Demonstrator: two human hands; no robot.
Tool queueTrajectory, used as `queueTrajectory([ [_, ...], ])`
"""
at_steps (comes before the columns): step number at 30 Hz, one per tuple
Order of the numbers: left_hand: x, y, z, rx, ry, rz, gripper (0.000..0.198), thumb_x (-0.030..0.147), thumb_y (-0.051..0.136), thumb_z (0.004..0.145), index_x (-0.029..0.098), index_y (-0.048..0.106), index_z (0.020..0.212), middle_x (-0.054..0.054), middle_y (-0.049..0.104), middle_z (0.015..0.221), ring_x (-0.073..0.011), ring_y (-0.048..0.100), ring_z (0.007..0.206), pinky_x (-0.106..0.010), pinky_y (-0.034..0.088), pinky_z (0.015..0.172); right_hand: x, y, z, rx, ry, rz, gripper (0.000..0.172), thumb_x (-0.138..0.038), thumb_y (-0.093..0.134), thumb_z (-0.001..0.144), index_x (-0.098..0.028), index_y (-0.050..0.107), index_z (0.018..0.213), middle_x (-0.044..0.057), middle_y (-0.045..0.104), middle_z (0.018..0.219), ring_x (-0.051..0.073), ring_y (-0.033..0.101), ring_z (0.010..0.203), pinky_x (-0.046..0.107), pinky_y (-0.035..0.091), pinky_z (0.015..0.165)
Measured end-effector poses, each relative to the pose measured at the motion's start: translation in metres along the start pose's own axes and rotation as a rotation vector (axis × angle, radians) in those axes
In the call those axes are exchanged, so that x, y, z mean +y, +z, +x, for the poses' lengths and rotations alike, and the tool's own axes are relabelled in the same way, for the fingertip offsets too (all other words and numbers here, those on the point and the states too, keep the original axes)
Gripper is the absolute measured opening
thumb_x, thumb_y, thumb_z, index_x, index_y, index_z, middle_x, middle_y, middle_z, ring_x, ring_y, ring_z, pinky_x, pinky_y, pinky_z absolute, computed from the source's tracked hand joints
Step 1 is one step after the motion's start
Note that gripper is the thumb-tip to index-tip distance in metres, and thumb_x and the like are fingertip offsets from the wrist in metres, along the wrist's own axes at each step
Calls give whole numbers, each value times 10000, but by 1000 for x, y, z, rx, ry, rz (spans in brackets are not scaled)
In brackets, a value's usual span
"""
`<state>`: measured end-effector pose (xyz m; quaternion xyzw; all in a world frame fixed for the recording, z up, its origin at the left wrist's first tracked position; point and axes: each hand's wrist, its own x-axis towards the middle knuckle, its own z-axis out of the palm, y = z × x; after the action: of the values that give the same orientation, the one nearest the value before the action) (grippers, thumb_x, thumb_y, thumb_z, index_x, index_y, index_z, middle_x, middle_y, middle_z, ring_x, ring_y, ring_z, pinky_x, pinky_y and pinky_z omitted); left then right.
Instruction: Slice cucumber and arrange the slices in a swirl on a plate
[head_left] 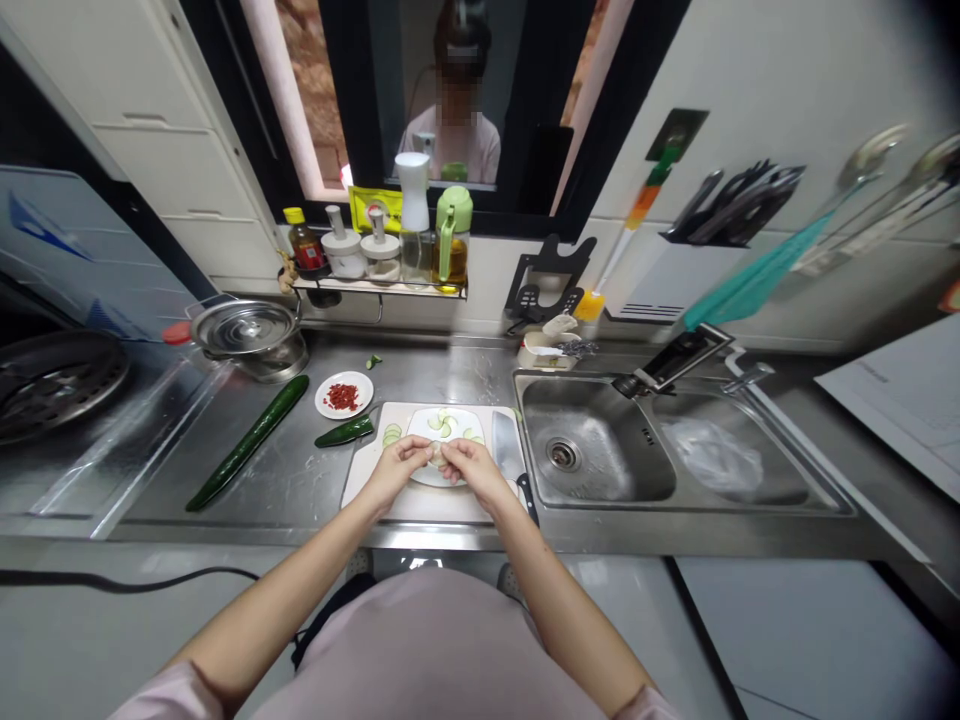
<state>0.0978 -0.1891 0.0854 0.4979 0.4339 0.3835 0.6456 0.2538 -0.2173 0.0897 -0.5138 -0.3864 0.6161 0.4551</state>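
My left hand [401, 468] and my right hand [472, 468] meet over a white plate [420, 418], fingertips pinched on a thin, pale cucumber slice [436, 457] between them. Several cucumber slices [442, 423] form a curved pattern at the plate's far side, with others near its right edge. The plate stands on a light cutting board [375, 508]. More slices [392, 434] lie on the board left of the plate. A kitchen knife [508, 443] rests along the board's right side, its black handle toward me. Partly on the board's left edge lies a cut cucumber piece [345, 432].
Left of the board are a long cucumber [249, 442], a small plate [366, 384] of chopped red bits and a lidded steel pot [247, 335]. A double sink [600, 490] adjoins the board's right. Seasoning bottles [450, 245] fill a rack behind.
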Motion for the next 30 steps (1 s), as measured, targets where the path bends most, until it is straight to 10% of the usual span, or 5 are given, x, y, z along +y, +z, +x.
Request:
queueTrajectory([
  [30,19,-2,-2,-78,-148,-33,328,435,688,689,148,690,848,-31,668,751,-104,539,637,-223,386,621,-5,4,-1,137,-140,-226,243,-402,613,746,-188,622,860,13,648,748,139,582,675,201,412,484],
])
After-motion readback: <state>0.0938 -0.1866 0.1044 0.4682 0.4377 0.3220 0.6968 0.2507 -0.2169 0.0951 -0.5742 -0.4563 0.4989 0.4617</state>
